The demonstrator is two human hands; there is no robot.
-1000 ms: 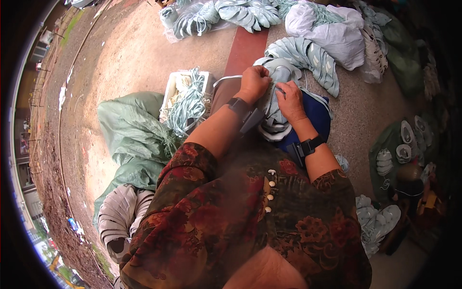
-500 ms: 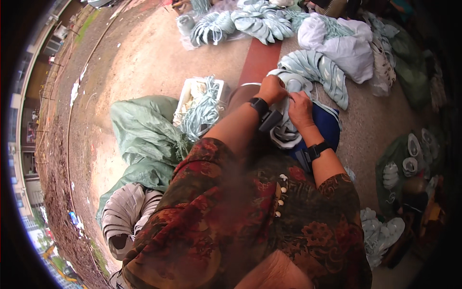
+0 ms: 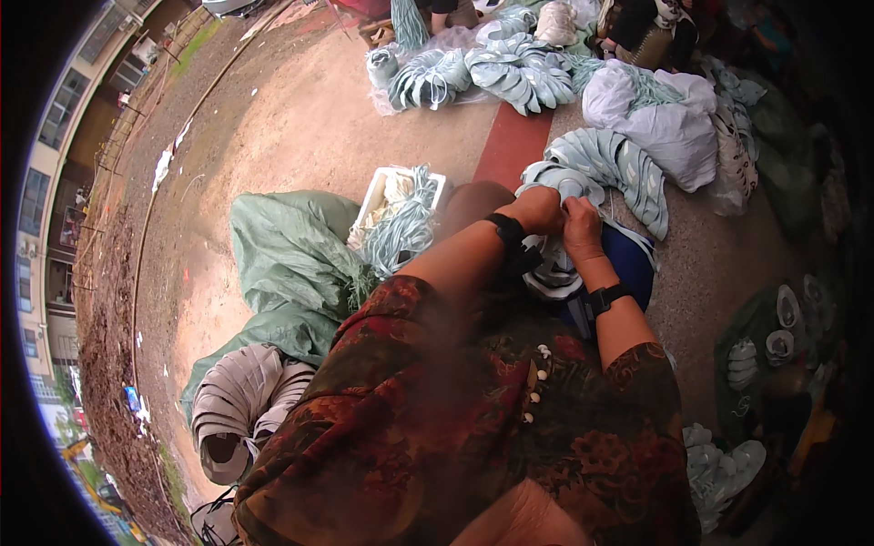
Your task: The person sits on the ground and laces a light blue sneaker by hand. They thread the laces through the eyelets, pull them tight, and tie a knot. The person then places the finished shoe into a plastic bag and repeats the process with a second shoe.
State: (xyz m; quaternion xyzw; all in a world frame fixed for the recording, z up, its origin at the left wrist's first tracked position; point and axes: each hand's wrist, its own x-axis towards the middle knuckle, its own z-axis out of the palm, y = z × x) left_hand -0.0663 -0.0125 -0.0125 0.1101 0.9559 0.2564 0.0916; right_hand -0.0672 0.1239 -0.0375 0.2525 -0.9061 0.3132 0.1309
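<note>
My left hand (image 3: 539, 211) is closed at a pale blue-grey shoe upper (image 3: 553, 278) over my lap, fingers bent inward and partly hidden. Close beside it, my right hand (image 3: 583, 227) is raised in a pinch; whatever sits between its fingertips is too small to make out. Just beyond the hands, a curved stack of nested light-blue shoe uppers (image 3: 614, 168) rests near my knee. Dark blue material (image 3: 637, 268) lies under the work on the right. Both wrists wear black bands.
A white box (image 3: 375, 193) with bundled light-blue laces (image 3: 405, 223) stands left of my knee. Green sacking (image 3: 287, 246) and grey shoe uppers (image 3: 238, 387) lie further left. More uppers (image 3: 523, 73) and a white bag (image 3: 669, 123) are ahead. Another person's legs (image 3: 637, 27) show at the far edge.
The whole view has shifted, so the scene sits lower and slightly right. My left hand has turned at the wrist and come nearer to me. The right hand keeps its pinch.
</note>
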